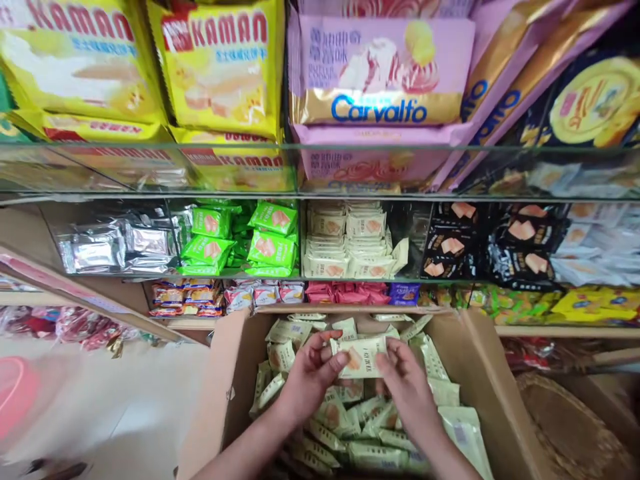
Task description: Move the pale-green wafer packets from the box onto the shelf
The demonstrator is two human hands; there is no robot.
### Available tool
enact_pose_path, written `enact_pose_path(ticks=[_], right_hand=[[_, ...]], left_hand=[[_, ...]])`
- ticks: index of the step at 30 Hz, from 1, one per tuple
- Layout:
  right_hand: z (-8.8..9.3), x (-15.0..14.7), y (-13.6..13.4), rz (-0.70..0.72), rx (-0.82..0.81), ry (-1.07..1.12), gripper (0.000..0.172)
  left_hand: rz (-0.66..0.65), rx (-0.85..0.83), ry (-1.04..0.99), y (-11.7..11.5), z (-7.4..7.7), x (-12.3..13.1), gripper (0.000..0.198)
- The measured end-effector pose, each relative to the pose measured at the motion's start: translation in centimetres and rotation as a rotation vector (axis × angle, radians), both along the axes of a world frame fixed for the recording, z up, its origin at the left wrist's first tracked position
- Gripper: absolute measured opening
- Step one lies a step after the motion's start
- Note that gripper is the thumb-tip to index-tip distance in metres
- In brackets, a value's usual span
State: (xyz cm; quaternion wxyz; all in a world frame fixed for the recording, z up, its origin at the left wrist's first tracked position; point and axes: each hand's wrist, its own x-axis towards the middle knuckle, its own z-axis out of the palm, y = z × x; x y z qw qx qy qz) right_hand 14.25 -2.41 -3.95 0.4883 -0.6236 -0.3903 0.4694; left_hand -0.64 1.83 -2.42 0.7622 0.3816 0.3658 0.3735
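Observation:
A small cream-coloured snack packet [364, 358] with a wafer picture and dark lettering is held level between my two hands. My left hand [316, 373] pinches its left end, thumb on the front. The right end is gripped by my right hand [404, 373], its thumb also on the front. Below them an open cardboard box [230, 393] holds many loose packets of the same pale kind, lying at mixed angles. On the shelf straight ahead, matching cream packets [347, 250] stand in stacked columns behind a glass front.
Green packets [215, 247] and silver packets [97, 253] sit left of the cream stacks, black packets [450, 247] to the right. Glass edging [300, 170] runs along the upper shelf, under yellow Kaman bags [220, 67] and pink Carvalfo bags [383, 73]. A woven basket [570, 420] is at lower right.

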Motion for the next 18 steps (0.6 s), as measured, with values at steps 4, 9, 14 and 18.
enact_pose_path(ticks=[4, 9, 14, 18], right_hand=[[-0.2, 1.0, -0.1, 0.096, -0.029, 0.190, 0.029], [-0.3, 2.2, -0.1, -0.010, -0.032, 0.230, 0.030], [-0.2, 1.1, -0.3, 0.096, 0.009, 0.144, 0.028], [-0.2, -0.4, -0.6, 0.135, 0.073, 0.092, 0.035]], left_hand=[[0.007, 0.032, 0.003, 0.3, -0.1, -0.3, 0.034], [-0.003, 0.067, -0.106, 0.3, -0.2, -0.4, 0.030], [0.019, 0.104, -0.096, 0.0, 0.0, -0.4, 0.028], [-0.067, 0.172, 0.039, -0.3, 0.3, -0.6, 0.031]])
